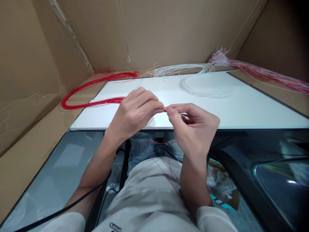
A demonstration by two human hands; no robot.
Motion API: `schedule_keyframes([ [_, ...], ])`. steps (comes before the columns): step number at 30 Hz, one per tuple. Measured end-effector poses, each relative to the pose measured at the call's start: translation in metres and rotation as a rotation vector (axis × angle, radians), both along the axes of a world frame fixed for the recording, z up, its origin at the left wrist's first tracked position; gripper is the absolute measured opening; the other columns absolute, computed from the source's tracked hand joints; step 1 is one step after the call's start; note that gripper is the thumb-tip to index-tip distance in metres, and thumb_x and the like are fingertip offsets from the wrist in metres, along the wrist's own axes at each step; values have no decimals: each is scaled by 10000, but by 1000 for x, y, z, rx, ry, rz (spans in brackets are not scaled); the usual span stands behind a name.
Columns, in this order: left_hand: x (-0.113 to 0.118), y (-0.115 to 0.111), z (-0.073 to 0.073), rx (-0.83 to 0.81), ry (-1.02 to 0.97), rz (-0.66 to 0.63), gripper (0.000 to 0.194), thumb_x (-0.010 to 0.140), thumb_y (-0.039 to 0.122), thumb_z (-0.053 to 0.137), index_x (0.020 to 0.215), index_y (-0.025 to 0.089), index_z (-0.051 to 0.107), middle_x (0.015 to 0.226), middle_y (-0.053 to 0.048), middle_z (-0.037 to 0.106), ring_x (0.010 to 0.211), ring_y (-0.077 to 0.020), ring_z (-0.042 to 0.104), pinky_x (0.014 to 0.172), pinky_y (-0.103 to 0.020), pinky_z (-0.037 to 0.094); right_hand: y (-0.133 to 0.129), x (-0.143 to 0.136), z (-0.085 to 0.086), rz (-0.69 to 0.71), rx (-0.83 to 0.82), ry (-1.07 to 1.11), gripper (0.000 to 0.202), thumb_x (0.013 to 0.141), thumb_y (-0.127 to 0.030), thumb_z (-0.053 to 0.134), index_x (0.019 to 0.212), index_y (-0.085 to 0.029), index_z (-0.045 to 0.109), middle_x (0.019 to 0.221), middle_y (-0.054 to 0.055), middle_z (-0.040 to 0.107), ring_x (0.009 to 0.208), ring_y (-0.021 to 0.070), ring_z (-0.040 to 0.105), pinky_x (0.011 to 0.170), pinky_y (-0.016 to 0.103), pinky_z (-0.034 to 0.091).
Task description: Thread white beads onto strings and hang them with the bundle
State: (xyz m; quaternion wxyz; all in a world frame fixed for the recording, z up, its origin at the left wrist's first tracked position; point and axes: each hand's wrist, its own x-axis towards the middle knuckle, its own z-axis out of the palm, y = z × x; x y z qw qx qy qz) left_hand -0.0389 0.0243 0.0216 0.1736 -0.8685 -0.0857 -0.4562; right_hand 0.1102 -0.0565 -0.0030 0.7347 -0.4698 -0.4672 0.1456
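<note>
My left hand (pixel 138 111) and my right hand (pixel 193 125) meet above the front edge of the white board (pixel 246 112). Between their fingertips runs a thin red wire (pixel 165 110), pinched from both sides. A white strand (pixel 184 115) and a small white piece (pixel 187 118) show at my right fingers; what the piece is I cannot make out. Loose red wires (pixel 166 175) hang below over the shirt. Behind my left hand lies a bundle of red wires (pixel 79 105), bent in a U. My palms hide part of what the fingers hold.
White wires (pixel 178 69) lie coiled along the board's back edge. A red-and-white wire bundle (pixel 270 72) stretches to the right. Cardboard walls (pixel 173 32) enclose the back and sides. A black cable (pixel 70 206) crosses my left forearm, and a bin with plastic bags (pixel 220 180) stands below right.
</note>
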Motion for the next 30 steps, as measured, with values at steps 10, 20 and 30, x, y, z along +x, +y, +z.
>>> schedule_keyframes([
  [10, 0, 0, 0, -40, 11, -1, 39, 1023, 241, 653, 993, 230, 677, 897, -12, 727, 816, -159, 619, 718, -337, 491, 0, 1, -2, -32, 41, -53, 140, 812, -110, 731, 707, -199, 757, 744, -30, 793, 582, 80, 633, 498, 195, 484],
  [20, 0, 0, 2, -17, 12, 0, 25, 1005, 200, 671, 997, 222, 661, 896, -17, 725, 812, -162, 622, 727, -331, 508, -1, -1, -3, -46, 45, -109, 139, 840, -125, 735, 719, -194, 744, 782, -14, 793, 614, 96, 627, 487, 228, 443],
  [30, 1, -3, 1, 8, -15, -5, 59, 992, 180, 685, 978, 235, 667, 887, -12, 735, 835, -165, 646, 710, -326, 509, 1, 3, -7, -33, 80, -179, 150, 881, -134, 725, 746, -196, 737, 800, -9, 769, 615, 92, 598, 494, 243, 424],
])
